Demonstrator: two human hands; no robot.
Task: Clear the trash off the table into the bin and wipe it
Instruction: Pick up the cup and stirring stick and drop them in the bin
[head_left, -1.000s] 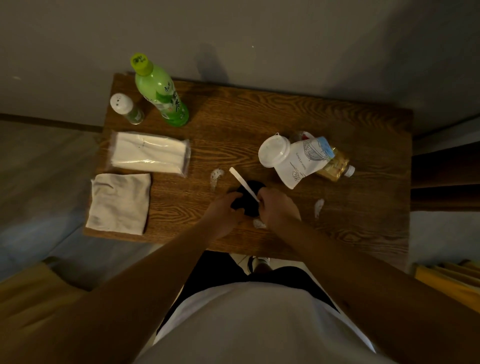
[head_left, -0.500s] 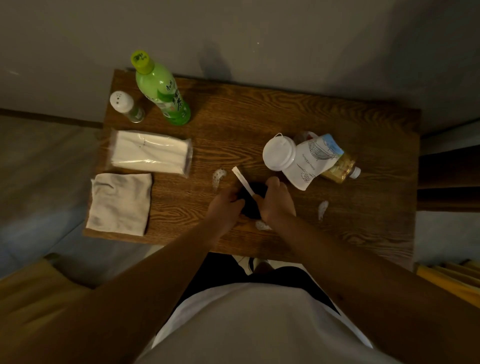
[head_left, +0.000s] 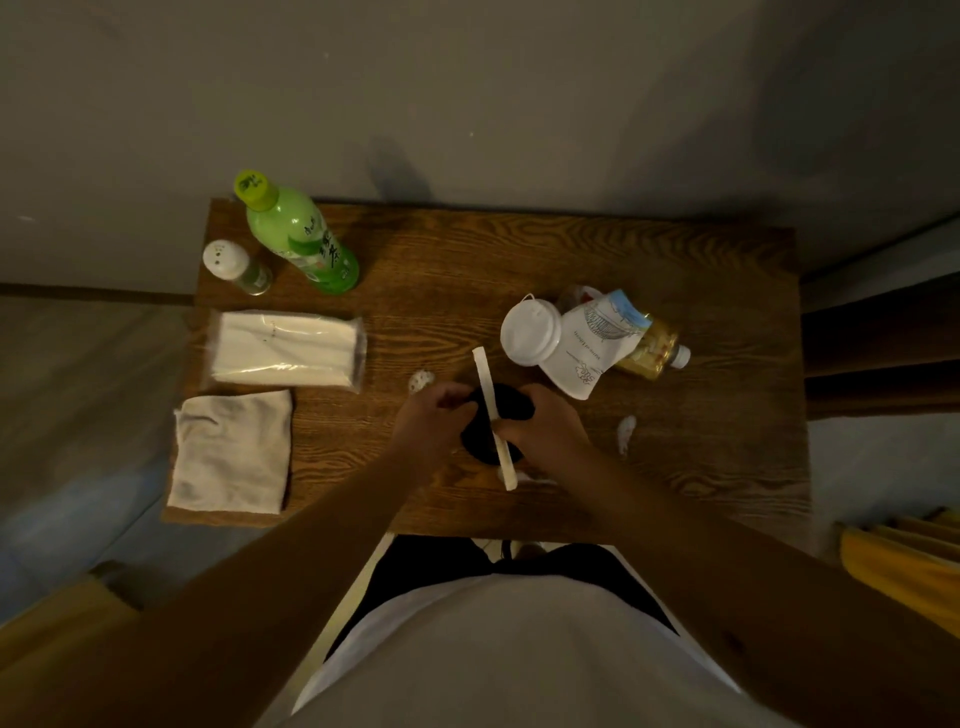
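Note:
Both hands meet over the near middle of the wooden table (head_left: 519, 249). My left hand (head_left: 431, 415) pinches the left edge of a soft black object (head_left: 506, 402), and what that object is cannot be told. My right hand (head_left: 548, 428) grips its right side and also a long white strip (head_left: 488, 395), which crosses the black object almost upright. Small crumpled white scraps (head_left: 420, 381) (head_left: 626, 428) lie on either side of my hands. A lidded paper cup (head_left: 566, 348) lies tipped over beside a small amber bottle (head_left: 652, 351). No bin is in view.
A green bottle (head_left: 298, 239) and a white-capped shaker (head_left: 236, 265) stand at the far left corner. A wrapped tissue pack (head_left: 285, 348) and a folded beige cloth (head_left: 234, 452) lie along the left side. A grey wall runs behind the table.
The white strip has swung from a slant to nearly upright, and its lower end now sticks out below my right hand. Both hands have stayed on the black object.

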